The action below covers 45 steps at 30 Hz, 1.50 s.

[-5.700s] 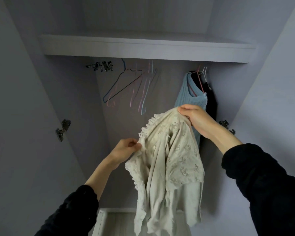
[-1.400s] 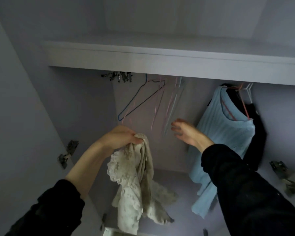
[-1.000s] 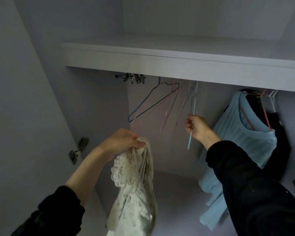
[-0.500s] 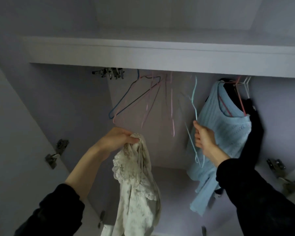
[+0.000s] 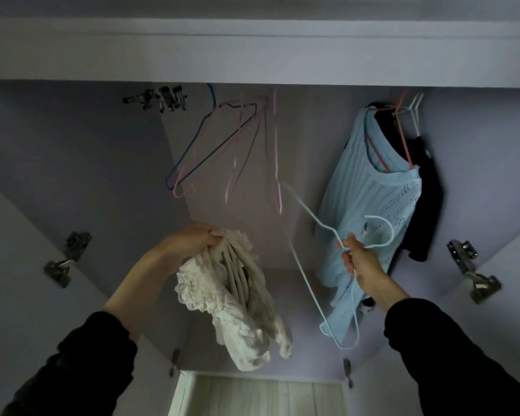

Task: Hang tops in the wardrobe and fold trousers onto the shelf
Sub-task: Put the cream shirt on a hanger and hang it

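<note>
The pale blue wire hanger (image 5: 327,265) that hung among the empty ones half a second ago is now off the rail and in the right hand (image 5: 361,262), whose fingers are curled round its neck just under the hook, with the frame tilted down and to the left in front of the open wardrobe. The left hand (image 5: 189,241) keeps its clench on the bunched cream lace-trimmed top (image 5: 237,301), which dangles below it, well apart from the hanger. That suggests the fetching step is done and the next one is threading the hanger into the top's neck, which will probably need the bunched cloth opened out first. Counted: one hanger in hand; several empty thin wire hangers (image 5: 222,145) on the rail, blue, pink and dark, too blurred and overlapping to number exactly; two garments already hung at the right, a light blue knitted top (image 5: 370,205) and a black garment (image 5: 427,199) behind it; one white shelf (image 5: 252,52) above, and no trousers in view.
</note>
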{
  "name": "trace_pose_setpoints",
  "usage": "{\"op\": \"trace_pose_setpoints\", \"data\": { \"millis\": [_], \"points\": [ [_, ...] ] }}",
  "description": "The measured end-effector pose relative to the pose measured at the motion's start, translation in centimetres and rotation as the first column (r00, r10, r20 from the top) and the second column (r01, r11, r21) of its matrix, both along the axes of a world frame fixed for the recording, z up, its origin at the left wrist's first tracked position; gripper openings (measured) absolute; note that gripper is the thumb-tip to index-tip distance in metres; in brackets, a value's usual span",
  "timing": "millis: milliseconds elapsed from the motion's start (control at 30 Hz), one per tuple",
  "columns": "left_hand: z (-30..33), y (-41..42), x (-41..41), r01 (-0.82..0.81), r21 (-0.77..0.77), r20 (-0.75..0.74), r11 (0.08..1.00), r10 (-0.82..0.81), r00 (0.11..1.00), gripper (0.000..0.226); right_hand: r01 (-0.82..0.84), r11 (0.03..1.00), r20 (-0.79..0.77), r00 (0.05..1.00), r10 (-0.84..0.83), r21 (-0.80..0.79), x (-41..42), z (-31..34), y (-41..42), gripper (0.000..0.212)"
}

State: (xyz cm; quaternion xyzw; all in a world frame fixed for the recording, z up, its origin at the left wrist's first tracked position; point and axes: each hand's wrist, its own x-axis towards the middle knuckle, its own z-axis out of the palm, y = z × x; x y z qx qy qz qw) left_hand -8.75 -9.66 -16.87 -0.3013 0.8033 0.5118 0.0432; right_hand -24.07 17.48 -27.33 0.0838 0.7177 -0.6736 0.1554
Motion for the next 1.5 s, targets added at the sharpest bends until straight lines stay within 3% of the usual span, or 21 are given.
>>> {"op": "trace_pose_setpoints", "data": {
  "millis": [133, 367, 500, 667, 833, 933, 1100, 1233, 1367, 1500],
  "points": [
    [-1.9, -0.7, 0.4, 0.005, 0.043, 0.058, 0.999, -0.008, 0.998, 0.018, -0.036, 0.995, 0.101, 0.994, 0.027, 0.09, 2.3, -1.1, 0.2, 0.044],
    [-2.9, -0.3, 0.8, -0.054, 0.049, 0.056, 0.997, 0.051, 0.997, 0.022, -0.101, 0.978, 0.13, 0.988, 0.078, 0.18, 4.0, -1.5, 1.1, 0.042],
    [-3.1, -0.6, 1.0, -0.07, 0.041, 0.008, 0.997, 0.07, 0.998, 0.014, -0.141, 0.982, 0.072, 0.988, 0.133, 0.124, 4.5, -1.5, 0.5, 0.036],
    [-3.0, -0.7, 1.3, -0.08, -0.073, -0.027, 0.994, 0.078, 0.997, 0.014, -0.198, 0.973, 0.017, 0.98, 0.198, 0.12, 5.1, -1.8, 0.1, 0.032],
    [-3.0, -0.3, 1.5, -0.046, -0.179, -0.058, 0.983, 0.037, 0.998, 0.011, -0.379, 0.883, -0.112, 0.9, 0.422, 0.277, 6.4, -0.4, -1.0, 0.038],
    [-2.8, -0.5, 1.9, -0.068, -0.218, -0.122, 0.974, 0.042, 0.992, 0.014, -0.386, 0.865, -0.145, 0.882, 0.448, 0.321, 6.6, 0.4, -1.4, 0.039],
    [-2.6, -2.1, 3.0, -0.171, -0.142, -0.151, 0.975, 0.149, 0.977, 0.014, -0.297, 0.917, -0.167, 0.923, 0.347, 0.265, 5.9, 2.3, 0.0, 0.035],
    [-2.5, -1.7, 3.0, -0.183, -0.006, -0.162, 0.983, 0.18, 0.97, 0.015, -0.351, 0.867, -0.195, 0.879, 0.435, 0.354, 6.1, 3.0, -0.6, 0.037],
    [-1.7, 0.6, 2.2, -0.076, -0.031, -0.22, 0.997, 0.067, 0.973, 0.012, -0.356, 0.789, -0.248, 0.814, 0.525, 0.501, 6.9, 3.0, -3.0, 0.035],
    [-0.3, 4.0, 1.4, 0.152, -0.266, -0.251, 0.952, -0.22, 0.943, 0.013, -0.346, 0.758, -0.305, 0.762, 0.571, 0.553, 8.8, 3.7, -6.2, 0.043]
  ]
}}
